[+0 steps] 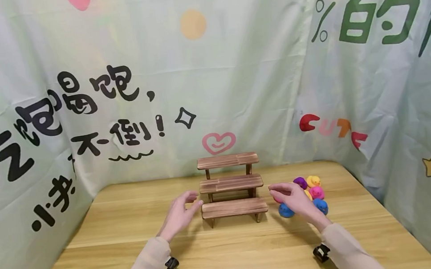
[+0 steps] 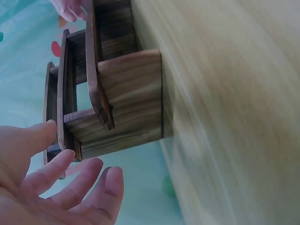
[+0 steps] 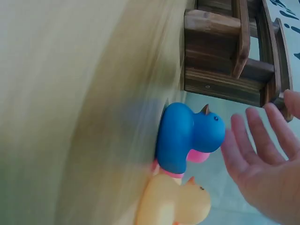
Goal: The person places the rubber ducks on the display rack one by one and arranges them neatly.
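A three-tier wooden step shelf [image 1: 234, 208] stands upright on the table. My left hand [image 1: 181, 214] hovers at its left side, fingers loosely bent and holding nothing; in the left wrist view the thumb and fingertips are close to the shelf's edge, and contact cannot be told. At the right side is my right hand [image 1: 297, 199], with relaxed, spread fingers and nothing in them. Beneath and behind it sits a cluster of small rubber ducks, among them a blue duck [image 3: 176, 136], a pink duck [image 1: 317, 192] and a purple duck [image 1: 300, 182]. The hand partly hides the cluster.
The wooden table [image 1: 230, 258] extends to a printed cloth backdrop [image 1: 153, 25] at the back and both sides. A yellow duck [image 1: 314, 180] lies at the cluster's far edge. Dark wrist devices, one a black strap [image 1: 321, 253], sit at both cuffs.
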Demonstrator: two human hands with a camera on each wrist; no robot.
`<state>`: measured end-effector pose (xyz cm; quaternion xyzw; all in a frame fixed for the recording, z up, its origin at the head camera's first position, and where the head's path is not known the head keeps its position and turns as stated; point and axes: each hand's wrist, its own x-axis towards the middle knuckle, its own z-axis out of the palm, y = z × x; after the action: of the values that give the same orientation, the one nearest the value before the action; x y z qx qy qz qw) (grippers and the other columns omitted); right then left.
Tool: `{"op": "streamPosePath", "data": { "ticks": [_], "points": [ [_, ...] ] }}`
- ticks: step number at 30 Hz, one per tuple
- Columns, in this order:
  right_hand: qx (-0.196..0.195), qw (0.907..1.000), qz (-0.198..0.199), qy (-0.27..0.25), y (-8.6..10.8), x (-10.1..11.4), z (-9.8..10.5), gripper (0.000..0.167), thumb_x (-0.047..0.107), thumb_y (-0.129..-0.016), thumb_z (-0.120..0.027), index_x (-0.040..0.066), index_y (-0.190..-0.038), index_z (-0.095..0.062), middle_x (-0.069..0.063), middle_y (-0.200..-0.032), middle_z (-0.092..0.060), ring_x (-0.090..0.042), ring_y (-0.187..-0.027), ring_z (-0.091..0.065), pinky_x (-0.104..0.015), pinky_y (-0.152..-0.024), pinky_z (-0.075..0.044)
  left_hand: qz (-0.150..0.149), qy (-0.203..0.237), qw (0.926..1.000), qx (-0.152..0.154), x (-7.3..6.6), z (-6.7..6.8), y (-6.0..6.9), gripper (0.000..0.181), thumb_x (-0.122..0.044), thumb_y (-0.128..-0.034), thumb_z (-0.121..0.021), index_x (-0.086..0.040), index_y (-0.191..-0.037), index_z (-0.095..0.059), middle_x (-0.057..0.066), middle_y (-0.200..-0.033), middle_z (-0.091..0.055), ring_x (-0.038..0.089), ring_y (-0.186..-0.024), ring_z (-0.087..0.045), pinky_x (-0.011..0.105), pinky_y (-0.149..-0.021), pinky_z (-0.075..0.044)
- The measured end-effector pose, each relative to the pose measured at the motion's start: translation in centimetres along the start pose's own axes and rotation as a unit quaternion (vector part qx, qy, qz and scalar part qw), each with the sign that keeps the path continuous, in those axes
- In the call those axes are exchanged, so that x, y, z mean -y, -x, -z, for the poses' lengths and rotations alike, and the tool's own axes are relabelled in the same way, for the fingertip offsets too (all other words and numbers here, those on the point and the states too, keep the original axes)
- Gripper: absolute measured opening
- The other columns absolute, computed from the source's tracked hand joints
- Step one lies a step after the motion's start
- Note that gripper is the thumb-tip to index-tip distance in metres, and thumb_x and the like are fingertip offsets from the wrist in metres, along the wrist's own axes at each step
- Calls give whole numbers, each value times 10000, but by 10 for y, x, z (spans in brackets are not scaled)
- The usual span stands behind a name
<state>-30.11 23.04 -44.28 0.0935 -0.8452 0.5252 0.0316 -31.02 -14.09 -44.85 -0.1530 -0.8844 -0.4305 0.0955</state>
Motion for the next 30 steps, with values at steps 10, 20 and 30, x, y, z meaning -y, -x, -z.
{"op": "streamPosePath", "data": {
  "ticks": [10, 20, 30],
  "points": [
    [238, 9929, -293, -1127, 4, -9, 17, 492, 243, -957, -642, -90, -1307, -547, -230, -1283, -615, -168, -1054, -662, -249, -866, -548, 190, 633, 9969, 425, 6, -8, 4, 339, -207, -897, -710, -118, -1218, -643, 132, -1210, -664, 299, -1102, -633, 525, -962, -508],
    [37, 9944, -136, -1052, 7, -27, 35, 491, 242, -944, -661, -75, -1303, -552, -148, -1252, -637, -98, -1039, -627, -333, -891, -549, 491, 1827, 9774, 949, 3, -12, 7, 394, -16, -875, -683, -15, -1260, -601, 217, -1259, -595, 340, -1055, -642, 391, -818, -593],
    [-25, 9965, -104, -834, 21, -33, 54, 470, 213, -942, -662, -85, -1288, -552, 46, -1150, -655, 37, -997, -589, -183, -854, -528, 755, 1975, 9696, 1235, 6, -13, 9, 416, -23, -877, -669, -4, -1283, -581, 205, -1269, -586, 232, -976, -651, 431, -824, -591]
  ]
}}
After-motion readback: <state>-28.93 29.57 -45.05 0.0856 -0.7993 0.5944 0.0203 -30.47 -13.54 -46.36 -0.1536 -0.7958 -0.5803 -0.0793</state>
